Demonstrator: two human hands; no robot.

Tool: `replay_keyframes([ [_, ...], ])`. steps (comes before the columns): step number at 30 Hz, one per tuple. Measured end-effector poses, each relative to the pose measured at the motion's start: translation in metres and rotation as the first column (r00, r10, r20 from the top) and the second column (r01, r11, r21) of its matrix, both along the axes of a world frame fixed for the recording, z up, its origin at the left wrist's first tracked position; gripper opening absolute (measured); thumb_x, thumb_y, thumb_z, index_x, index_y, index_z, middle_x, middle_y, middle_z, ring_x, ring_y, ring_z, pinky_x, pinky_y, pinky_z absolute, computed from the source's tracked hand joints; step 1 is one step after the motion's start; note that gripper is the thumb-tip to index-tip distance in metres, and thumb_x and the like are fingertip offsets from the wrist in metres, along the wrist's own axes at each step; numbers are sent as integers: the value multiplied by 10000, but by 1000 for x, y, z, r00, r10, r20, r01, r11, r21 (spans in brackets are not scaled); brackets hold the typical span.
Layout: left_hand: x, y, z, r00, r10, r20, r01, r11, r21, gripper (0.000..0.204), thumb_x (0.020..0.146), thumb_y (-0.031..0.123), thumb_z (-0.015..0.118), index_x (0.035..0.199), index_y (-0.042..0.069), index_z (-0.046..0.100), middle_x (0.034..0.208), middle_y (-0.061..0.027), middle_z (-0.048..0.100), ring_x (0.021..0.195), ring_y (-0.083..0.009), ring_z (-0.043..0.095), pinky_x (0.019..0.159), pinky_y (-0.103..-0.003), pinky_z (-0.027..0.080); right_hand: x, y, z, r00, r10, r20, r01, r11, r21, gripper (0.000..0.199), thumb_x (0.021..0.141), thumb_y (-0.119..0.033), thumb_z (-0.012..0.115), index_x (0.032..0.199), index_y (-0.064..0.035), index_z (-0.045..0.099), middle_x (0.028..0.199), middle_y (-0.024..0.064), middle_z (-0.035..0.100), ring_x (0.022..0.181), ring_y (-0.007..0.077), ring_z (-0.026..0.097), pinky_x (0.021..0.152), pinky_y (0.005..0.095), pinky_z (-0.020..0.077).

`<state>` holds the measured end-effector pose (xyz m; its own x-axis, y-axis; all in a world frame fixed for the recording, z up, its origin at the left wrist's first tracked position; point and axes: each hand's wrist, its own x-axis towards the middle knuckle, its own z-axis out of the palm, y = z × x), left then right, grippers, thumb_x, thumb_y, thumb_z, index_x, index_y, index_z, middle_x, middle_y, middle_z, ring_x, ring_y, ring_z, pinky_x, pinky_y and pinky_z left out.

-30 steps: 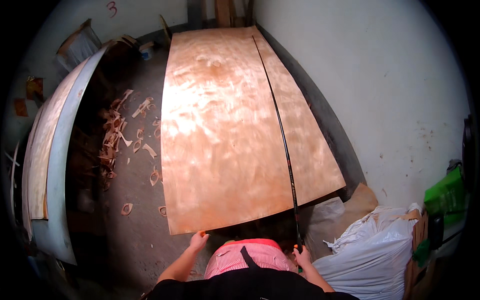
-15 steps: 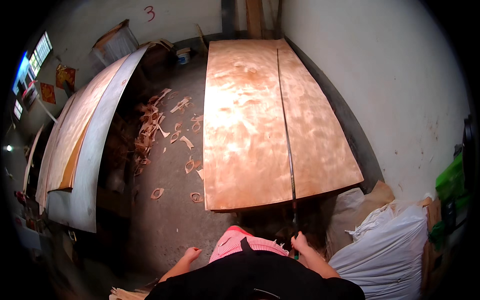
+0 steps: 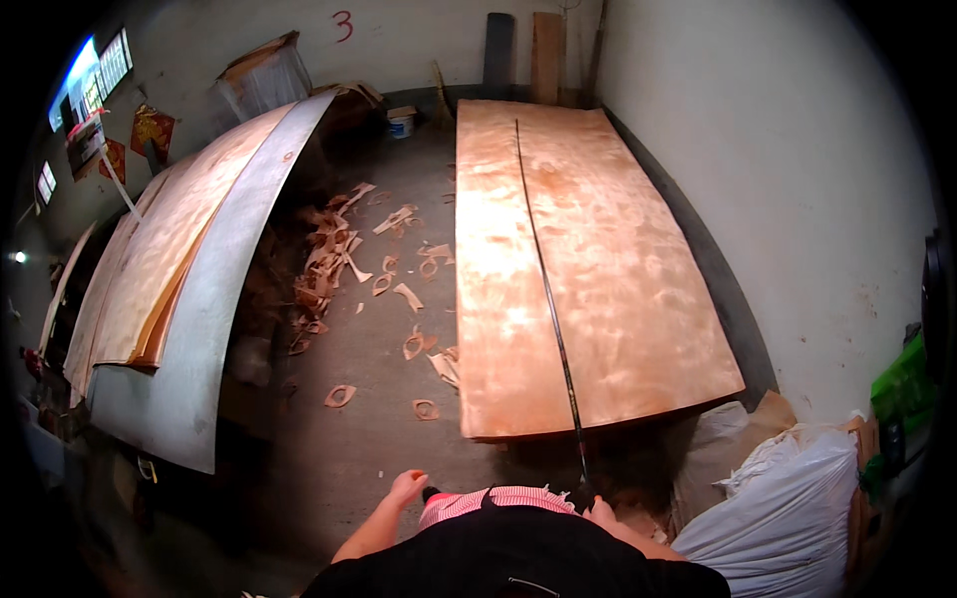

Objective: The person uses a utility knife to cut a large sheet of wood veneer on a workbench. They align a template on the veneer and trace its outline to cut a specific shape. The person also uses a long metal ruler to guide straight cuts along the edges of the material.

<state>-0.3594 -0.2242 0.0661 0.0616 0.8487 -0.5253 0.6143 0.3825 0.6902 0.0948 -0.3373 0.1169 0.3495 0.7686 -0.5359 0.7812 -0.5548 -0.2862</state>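
Observation:
Down at the lower edge, my right hand is closed around the near end of a long, thin black rod. From there the rod reaches away over a large stack of tan wooden sheets, its tip near the stack's far end. Whether it touches the top sheet I cannot tell. Held out from my body, my left hand is empty, with its fingers loosely bent. It is nearest to the grey floor left of the stack's front corner.
A second stack of veneer sheets with a grey board stands left. Wood offcuts litter the floor between. At right are a white plastic-wrapped bundle and a white wall. A bucket stands far back.
The rod has swung left across the wooden sheets, its tip now nearer the stack's middle. My left hand has moved slightly forward. The whole view has shifted, so the stacks appear further right.

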Motion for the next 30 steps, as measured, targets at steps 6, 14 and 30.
replay_keyframes([
  [6,-75,30,25,996,47,76,-49,998,30,432,768,349,538,1069,39,538,1002,-129,591,939,-241,564,802,-316,433,-94,107,-42,992,-92,-83,123,824,554,138,779,-154,513,809,-29,464,466,77,481,374,184,504,357,307,403],
  [14,-212,5,24,954,299,-30,-299,954,8,422,765,332,555,1066,37,539,972,-130,601,911,-226,577,791,-312,443,-255,237,32,878,-84,-471,303,860,410,99,762,-98,533,757,-54,444,472,23,450,348,122,452,315,262,375],
  [30,-393,105,35,786,605,-128,-610,792,-2,402,761,348,556,1043,62,558,947,-142,599,882,-250,579,769,-327,453,-597,514,26,618,410,-671,-119,892,435,85,762,-64,531,788,-56,450,503,7,441,363,103,442,341,245,365],
])
